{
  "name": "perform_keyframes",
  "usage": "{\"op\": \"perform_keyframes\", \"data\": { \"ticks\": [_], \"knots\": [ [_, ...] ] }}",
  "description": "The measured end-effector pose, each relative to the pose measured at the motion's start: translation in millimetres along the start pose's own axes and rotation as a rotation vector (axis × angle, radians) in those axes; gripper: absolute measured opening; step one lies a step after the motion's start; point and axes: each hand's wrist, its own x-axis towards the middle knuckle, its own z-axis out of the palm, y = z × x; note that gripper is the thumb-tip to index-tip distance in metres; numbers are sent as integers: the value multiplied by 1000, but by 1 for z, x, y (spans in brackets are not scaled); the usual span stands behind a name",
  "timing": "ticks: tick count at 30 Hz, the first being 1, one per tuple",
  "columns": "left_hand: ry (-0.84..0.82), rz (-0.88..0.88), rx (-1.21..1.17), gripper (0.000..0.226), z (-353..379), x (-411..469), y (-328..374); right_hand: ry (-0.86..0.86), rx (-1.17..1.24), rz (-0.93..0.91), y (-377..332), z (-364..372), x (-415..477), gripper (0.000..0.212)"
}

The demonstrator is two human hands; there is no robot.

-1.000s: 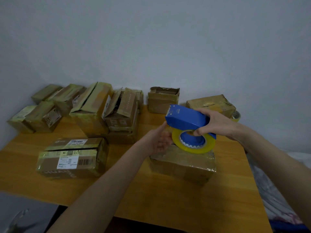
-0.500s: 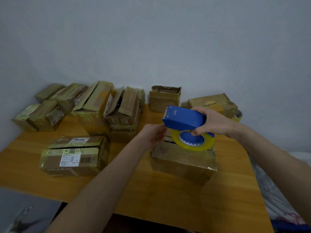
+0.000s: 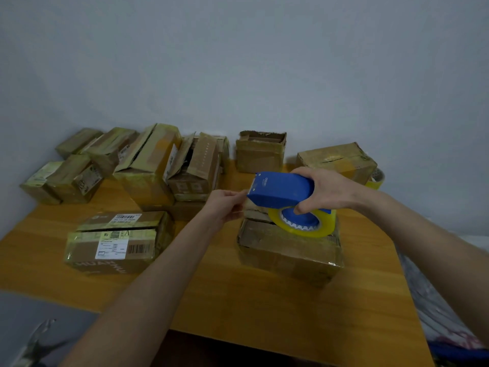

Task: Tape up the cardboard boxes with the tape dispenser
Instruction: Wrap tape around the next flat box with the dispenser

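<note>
Tape dispenser above the near-right box; other boxes lie left and behind.

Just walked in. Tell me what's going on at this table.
A person is taping cardboard boxes. The right hand grips a blue tape dispenser, its yellow tape roll held over a box on the wooden table. The left hand pinches the dispenser's front end, where tape comes out; the tape itself is too thin to see. Behind, other boxes wait, some with flaps open.
</note>
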Motion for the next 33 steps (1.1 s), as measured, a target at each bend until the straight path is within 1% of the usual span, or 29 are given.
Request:
{"op": "perform_keyframes", "data": {
  "ticks": [5,9,12,15,17,20,21,22,23,24,25,26,27,28,29,30,31,33],
  "knots": [
    [142,-11,72,19,-38,8,-8,-36,-101,51,-3,-9,-5,68],
    [195,-31,142,20,-33,13,-32,-87,-198,53,-5,-2,-2,61],
    [210,-53,113,17,-23,21,-47,-93,-216,55,-6,1,2,57],
    [165,-119,129,18,-16,28,-63,-97,-252,58,-8,5,4,56],
    [119,-177,111,24,-7,29,-71,-77,-298,56,-8,10,6,56],
    [62,-269,84,33,5,25,-80,-50,-295,52,-7,12,7,57],
    [54,-295,117,43,4,24,-82,-49,-291,52,-7,11,7,57],
    [53,-289,222,55,1,25,-85,-54,-289,54,-7,11,8,58],
    [77,-245,380,65,-2,24,-87,-62,-292,55,-7,11,7,61],
    [136,-148,531,67,-7,24,-88,-66,-294,54,-7,11,7,64],
    [217,20,646,62,-9,23,-88,-63,-291,54,-7,11,7,67],
    [265,220,703,52,-7,17,-85,-59,-279,58,-7,10,6,69],
    [240,418,718,44,-4,9,-80,-57,-260,65,-7,9,6,69],
    [148,581,738,39,2,-2,-75,-57,-242,67,-7,8,5,69],
    [35,685,787,38,9,-12,-72,-56,-236,59,-7,8,4,68],
    [-65,739,854,40,13,-19,-72,-50,-244,45,-7,8,3,67],
    [-140,754,942,46,16,-22,-74,-40,-259,33,-7,7,2,68],
    [-174,712,1137,62,15,-20,-80,-23,-290,14,-8,7,1,70]
  ]
}}
